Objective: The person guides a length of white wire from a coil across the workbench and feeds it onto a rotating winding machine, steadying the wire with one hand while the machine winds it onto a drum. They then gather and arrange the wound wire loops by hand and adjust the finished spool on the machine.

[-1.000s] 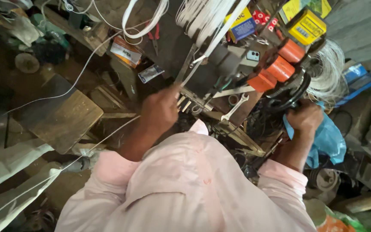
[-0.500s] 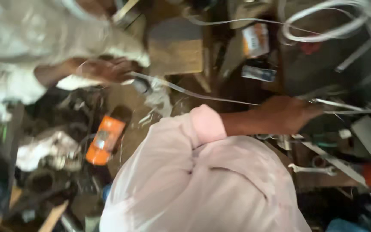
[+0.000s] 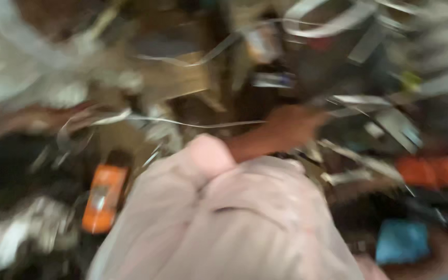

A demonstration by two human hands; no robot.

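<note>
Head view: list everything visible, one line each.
White cord: one, white, strung across the middle toward the left hand.
Orange tool: one, orange, lower left on the cluttered bench.
Orange rolls: blurred, count unclear, orange, right edge.
Blue bag: one, blue, lower right.
Wooden board: one, brown, upper middle.
Another person's hand: one, far left, at the cord's end.
Pink sleeve: one, pale pink, bottom centre.
Left hand: one, centre right among the clutter; grip too blurred to read.
Right hand: not in view.
</note>
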